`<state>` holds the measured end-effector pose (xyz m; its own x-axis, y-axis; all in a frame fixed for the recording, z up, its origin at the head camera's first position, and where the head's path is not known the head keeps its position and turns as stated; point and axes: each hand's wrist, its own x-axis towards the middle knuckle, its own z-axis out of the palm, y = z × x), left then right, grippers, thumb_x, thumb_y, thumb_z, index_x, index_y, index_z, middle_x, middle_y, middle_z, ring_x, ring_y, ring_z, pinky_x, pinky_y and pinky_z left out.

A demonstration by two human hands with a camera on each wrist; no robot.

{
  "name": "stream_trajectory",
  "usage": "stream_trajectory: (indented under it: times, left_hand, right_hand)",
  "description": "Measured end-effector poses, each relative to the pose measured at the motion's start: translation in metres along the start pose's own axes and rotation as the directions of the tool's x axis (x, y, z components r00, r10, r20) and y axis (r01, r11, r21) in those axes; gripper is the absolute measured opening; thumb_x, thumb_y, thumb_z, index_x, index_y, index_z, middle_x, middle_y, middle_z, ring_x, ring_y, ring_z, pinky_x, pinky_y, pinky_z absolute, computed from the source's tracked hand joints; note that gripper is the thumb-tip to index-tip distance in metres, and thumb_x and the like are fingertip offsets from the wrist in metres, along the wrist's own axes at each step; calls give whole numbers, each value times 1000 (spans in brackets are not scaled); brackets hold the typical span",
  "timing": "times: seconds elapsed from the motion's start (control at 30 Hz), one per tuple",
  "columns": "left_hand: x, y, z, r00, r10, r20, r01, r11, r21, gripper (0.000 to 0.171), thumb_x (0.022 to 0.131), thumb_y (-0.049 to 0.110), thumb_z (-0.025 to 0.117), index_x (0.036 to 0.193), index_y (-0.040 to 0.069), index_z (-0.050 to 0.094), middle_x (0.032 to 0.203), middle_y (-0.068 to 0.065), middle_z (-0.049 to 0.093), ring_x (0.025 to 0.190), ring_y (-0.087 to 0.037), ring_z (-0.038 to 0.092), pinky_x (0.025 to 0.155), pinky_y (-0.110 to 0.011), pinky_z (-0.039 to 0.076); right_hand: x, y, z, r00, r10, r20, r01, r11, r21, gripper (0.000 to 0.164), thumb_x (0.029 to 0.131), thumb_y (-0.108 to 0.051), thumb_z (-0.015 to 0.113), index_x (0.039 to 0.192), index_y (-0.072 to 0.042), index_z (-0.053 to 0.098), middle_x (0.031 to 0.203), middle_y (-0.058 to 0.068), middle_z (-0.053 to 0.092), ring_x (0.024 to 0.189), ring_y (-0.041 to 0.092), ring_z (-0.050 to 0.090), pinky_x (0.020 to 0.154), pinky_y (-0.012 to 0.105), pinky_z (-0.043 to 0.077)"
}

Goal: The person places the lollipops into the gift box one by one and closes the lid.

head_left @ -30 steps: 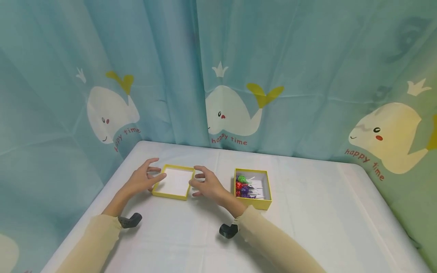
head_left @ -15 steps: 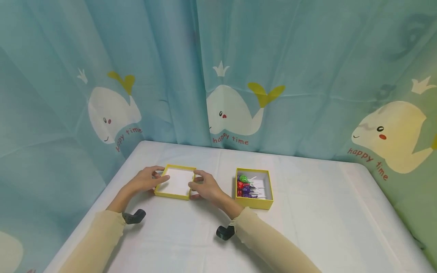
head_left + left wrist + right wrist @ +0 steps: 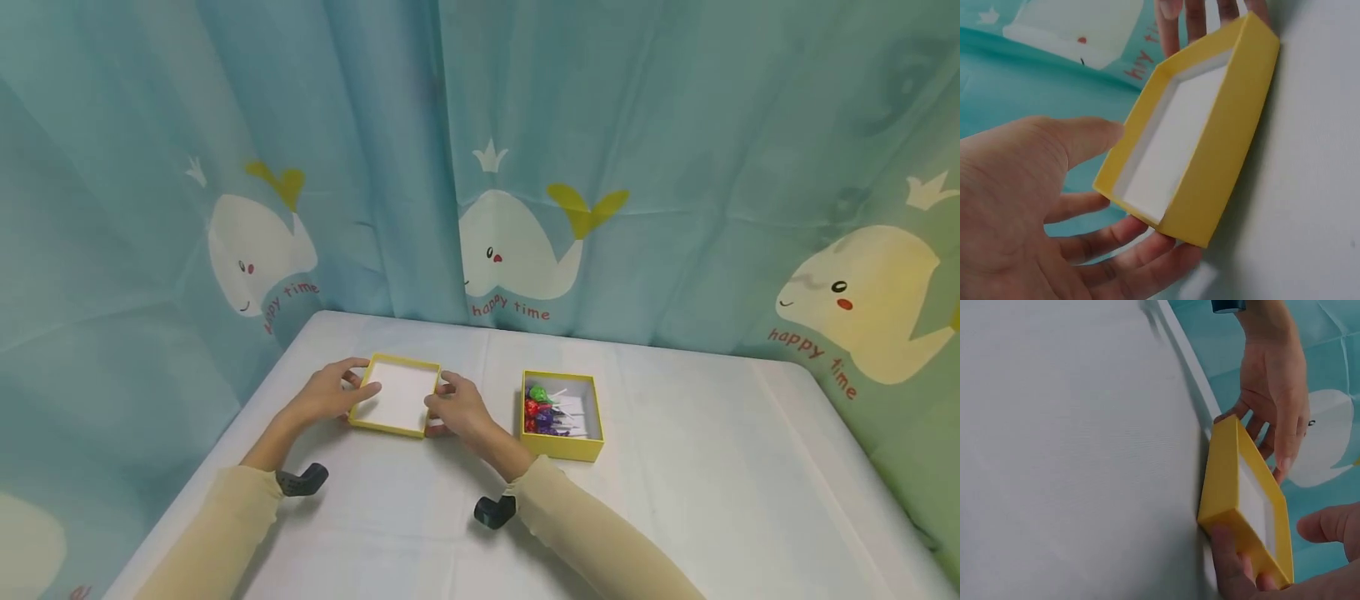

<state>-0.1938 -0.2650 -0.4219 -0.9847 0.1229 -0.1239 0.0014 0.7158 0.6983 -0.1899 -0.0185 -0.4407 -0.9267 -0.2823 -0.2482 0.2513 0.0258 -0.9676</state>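
Observation:
A shallow yellow box lid (image 3: pixel 396 394), white inside, lies hollow side up between my two hands, close over the table. My left hand (image 3: pixel 327 393) grips its left side; in the left wrist view the fingers (image 3: pixel 1141 250) curl beneath the edge and the thumb reaches over the rim. On the opposite side my right hand (image 3: pixel 461 408) holds the lid with its fingers (image 3: pixel 1229 556) against the outer wall, the thumb standing off above. To the right sits a deeper yellow box (image 3: pixel 564 448) containing several lollipops (image 3: pixel 542 410) in green, red and purple wrappers.
A white cloth covers the table (image 3: pixel 675 500). Behind and at the sides hangs a blue-green curtain (image 3: pixel 390 125) printed with whales. The box stands just right of my right forearm.
Both hands have closed in on the lid from either side. The lid now looks slightly raised and tipped, its front wall showing less. The lollipop box stays put.

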Motion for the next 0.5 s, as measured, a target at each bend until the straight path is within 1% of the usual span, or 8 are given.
stream_trajectory:
  times: [0.1, 0.17, 0.23, 0.3, 0.4, 0.47, 0.5]
  left_hand:
    - [-1, 6, -1, 999, 28, -17, -28, 999, -14, 72, 98, 38, 70, 151, -1, 41, 121, -27, 59, 64, -20, 65, 58, -34, 60]
    - [-3, 10, -2, 999, 44, -26, -45, 999, -30, 73, 98, 38, 70, 152, -1, 39, 123, -29, 58, 67, -22, 67, 60, -34, 61]
    - [-5, 15, -2, 997, 64, -31, -66, 996, -59, 75, 98, 37, 70, 154, 1, 36, 129, -30, 56, 73, -27, 71, 64, -36, 62]
    - [-8, 21, -2, 995, 84, -47, -87, 994, -71, 77, 98, 39, 70, 156, 4, 34, 133, -31, 55, 88, -33, 72, 73, -40, 62]
    - [-11, 30, -1, 992, 102, -68, -107, 991, -78, 79, 98, 42, 69, 158, 8, 31, 140, -31, 52, 113, -42, 66, 88, -50, 60]
    - [-13, 35, -1, 990, 107, -87, -113, 991, -69, 79, 98, 44, 69, 159, 11, 30, 141, -30, 52, 123, -45, 59, 96, -55, 56]
    - [-13, 38, -1, 990, 108, -91, -115, 990, -79, 80, 98, 44, 69, 160, 12, 29, 142, -29, 51, 125, -45, 58, 98, -57, 54]
  right_hand:
    - [-1, -3, -2, 1000, -14, -5, 14, 1000, 0, 70, 94, -2, 66, 157, 1, 35, 128, 17, 49, 96, 26, 63, 74, 43, 65]
    - [-2, -6, -4, 999, -35, -9, 35, 999, 0, 70, 94, -3, 67, 157, -2, 36, 128, 18, 50, 97, 27, 64, 75, 44, 65]
    - [-3, -9, -7, 998, -58, -26, 58, 998, -4, 69, 94, -5, 68, 156, -6, 38, 130, 19, 51, 99, 29, 65, 77, 44, 65]
    - [-5, -12, -9, 995, -84, -44, 84, 996, -6, 68, 94, -6, 69, 155, -10, 40, 131, 20, 51, 101, 30, 65, 80, 45, 64]
    - [-7, -18, -12, 990, -118, -83, 116, 993, -26, 64, 95, -8, 70, 152, -14, 42, 132, 20, 52, 103, 30, 64, 85, 45, 63]
    - [-8, -22, -14, 985, -140, -103, 137, 990, -36, 62, 95, -8, 70, 150, -15, 43, 133, 19, 53, 105, 29, 63, 88, 46, 62]
    - [-8, -24, -14, 982, -149, -112, 145, 989, -43, 61, 95, -9, 70, 149, -15, 44, 133, 19, 53, 106, 29, 62, 89, 46, 61]
